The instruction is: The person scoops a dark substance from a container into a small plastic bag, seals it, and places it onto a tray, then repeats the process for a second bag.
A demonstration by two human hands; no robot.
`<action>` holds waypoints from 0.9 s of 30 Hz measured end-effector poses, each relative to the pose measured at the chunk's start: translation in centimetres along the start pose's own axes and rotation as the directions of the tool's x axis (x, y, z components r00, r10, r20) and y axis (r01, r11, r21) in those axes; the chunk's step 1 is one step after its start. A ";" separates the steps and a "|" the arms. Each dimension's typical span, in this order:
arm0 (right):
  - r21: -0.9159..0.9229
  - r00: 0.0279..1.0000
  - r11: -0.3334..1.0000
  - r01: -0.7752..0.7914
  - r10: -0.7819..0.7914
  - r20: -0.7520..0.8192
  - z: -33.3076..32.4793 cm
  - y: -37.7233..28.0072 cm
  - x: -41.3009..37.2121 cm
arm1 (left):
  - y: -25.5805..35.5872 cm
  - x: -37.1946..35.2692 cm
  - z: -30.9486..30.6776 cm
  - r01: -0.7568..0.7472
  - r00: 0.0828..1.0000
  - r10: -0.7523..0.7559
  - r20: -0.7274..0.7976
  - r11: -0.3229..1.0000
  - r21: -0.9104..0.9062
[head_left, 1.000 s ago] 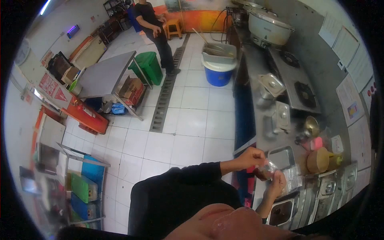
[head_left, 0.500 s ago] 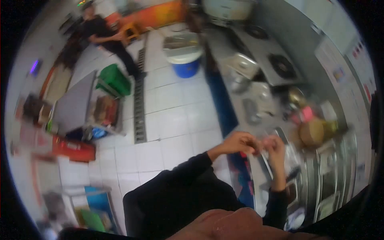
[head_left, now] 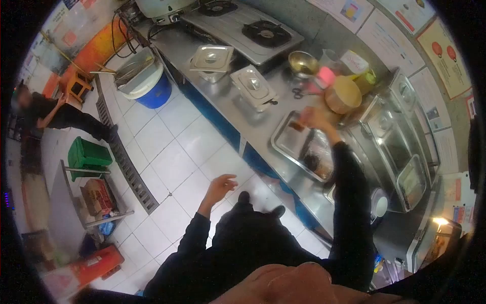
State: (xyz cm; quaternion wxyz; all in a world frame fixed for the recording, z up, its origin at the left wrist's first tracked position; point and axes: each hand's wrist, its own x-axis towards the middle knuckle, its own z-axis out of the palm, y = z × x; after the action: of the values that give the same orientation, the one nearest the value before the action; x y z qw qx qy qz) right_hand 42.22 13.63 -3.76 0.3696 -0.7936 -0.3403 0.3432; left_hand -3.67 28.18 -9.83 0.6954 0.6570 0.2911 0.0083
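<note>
Over the far end of a metal tray (head_left: 284, 141) on the steel counter, my right hand (head_left: 318, 119) is blurred. A small brownish item (head_left: 296, 125) shows at its fingertips, too smeared to tell whether it is held. Dark food in a clear wrapping (head_left: 318, 154) lies in the near part of the tray. My left hand (head_left: 221, 186) hangs in the air above the tiled floor, fingers apart and holding nothing. Black scissors (head_left: 299, 93), a brown pot (head_left: 343, 95) and a pink item (head_left: 325, 77) stand beyond my right hand.
Two lidded steel containers (head_left: 253, 86) sit on the counter, with a gas stove (head_left: 266, 33) behind them. Steel food wells (head_left: 385, 133) are at the right. A blue bucket (head_left: 154, 91) stands on the floor. A person (head_left: 55, 111) in dark clothes is at the far left.
The view has turned toward the counter. My hands were close together over the counter; now my left hand is apart over the floor and my right hand is over the tray.
</note>
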 end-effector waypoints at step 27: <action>-0.443 0.689 0.895 0.046 -0.350 -0.634 -0.6 1.0 0.2 | -1.2 -0.9 0.1 -0.033 0.998 0.036 -0.058 0.999 0.038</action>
State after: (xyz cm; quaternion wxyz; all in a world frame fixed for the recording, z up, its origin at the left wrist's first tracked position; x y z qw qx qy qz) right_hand 43.14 13.08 -4.39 0.3389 -0.8782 -0.3218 -0.1015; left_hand -4.85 27.56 -10.59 0.6740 0.6742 0.3001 0.0340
